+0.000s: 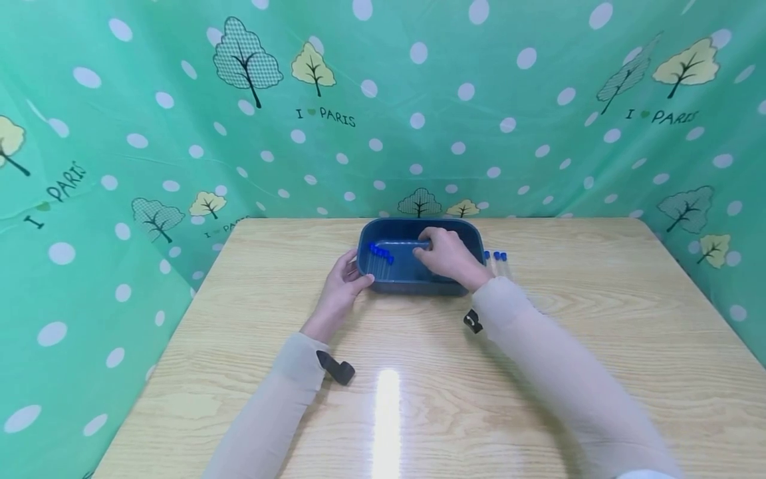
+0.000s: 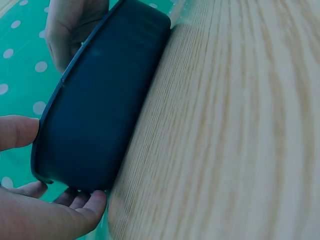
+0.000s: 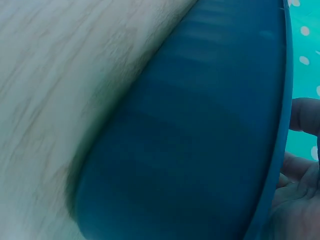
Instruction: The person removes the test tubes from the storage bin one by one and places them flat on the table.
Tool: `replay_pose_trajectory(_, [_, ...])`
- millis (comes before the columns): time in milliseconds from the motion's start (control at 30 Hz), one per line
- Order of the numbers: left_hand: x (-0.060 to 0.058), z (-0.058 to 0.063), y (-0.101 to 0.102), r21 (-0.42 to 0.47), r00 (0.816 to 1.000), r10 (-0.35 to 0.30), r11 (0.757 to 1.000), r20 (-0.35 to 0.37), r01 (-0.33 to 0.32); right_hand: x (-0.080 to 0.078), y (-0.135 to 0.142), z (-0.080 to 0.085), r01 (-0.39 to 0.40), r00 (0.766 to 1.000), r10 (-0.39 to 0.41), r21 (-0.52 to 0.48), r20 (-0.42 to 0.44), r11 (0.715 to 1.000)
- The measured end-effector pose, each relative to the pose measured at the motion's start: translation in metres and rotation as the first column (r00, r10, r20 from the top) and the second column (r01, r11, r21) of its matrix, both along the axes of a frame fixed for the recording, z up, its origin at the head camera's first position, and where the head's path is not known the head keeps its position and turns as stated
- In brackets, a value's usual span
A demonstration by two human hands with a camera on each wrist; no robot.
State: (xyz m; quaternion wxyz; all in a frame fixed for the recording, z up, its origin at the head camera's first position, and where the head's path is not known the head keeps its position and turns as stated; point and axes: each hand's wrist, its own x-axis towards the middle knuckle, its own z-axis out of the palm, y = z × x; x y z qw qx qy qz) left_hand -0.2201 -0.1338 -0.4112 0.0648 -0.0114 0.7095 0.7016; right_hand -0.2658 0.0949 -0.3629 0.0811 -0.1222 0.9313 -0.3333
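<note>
A dark blue rectangular bin [image 1: 413, 287] stands at the back of the table. My left hand [image 1: 342, 287] grips its left end, thumb on the front rim and fingers along the outside; the left wrist view shows those fingers [image 2: 92, 205] against the wall. Inside the bin, at its left end, lie several clear tubes with blue caps [image 1: 381, 253]. My right hand [image 1: 447, 256] reaches over the front rim into the bin's right half, fingers bent; I cannot tell whether it holds anything. Beside the bin's right end, clear tubes with blue caps [image 1: 500, 256] lie on the table.
The wood-grain table [image 1: 287, 412] extends in front of the bin and to both sides. A green dotted curtain [image 1: 383, 153] hangs right behind the table's back edge. Black straps [image 1: 336, 368] show at both wrists. A bright light reflection lies on the tabletop near the front.
</note>
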Motion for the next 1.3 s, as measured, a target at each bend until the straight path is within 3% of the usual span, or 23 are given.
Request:
replay_pose_trajectory(233, [-0.005, -0.012, 0.000, 0.016, 1.000, 0.017, 1.000, -0.019, -0.016, -0.004, -0.015, -0.006, 0.014, 1.000, -0.015, 0.026, 0.024, 1.000])
replay_pose_trajectory(767, [-0.003, -0.011, 0.000, -0.035, 1.000, 0.026, 0.999, -0.006, -0.027, -0.011, -0.038, -0.017, 0.011, 0.999, -0.015, 0.086, 0.044, 0.996])
replay_pose_trajectory(1300, [-0.004, -0.013, 0.000, -0.024, 0.999, 0.031, 0.999, -0.021, -0.031, -0.016, -0.052, -0.024, 0.016, 0.995, -0.030, 0.143, 0.092, 0.990])
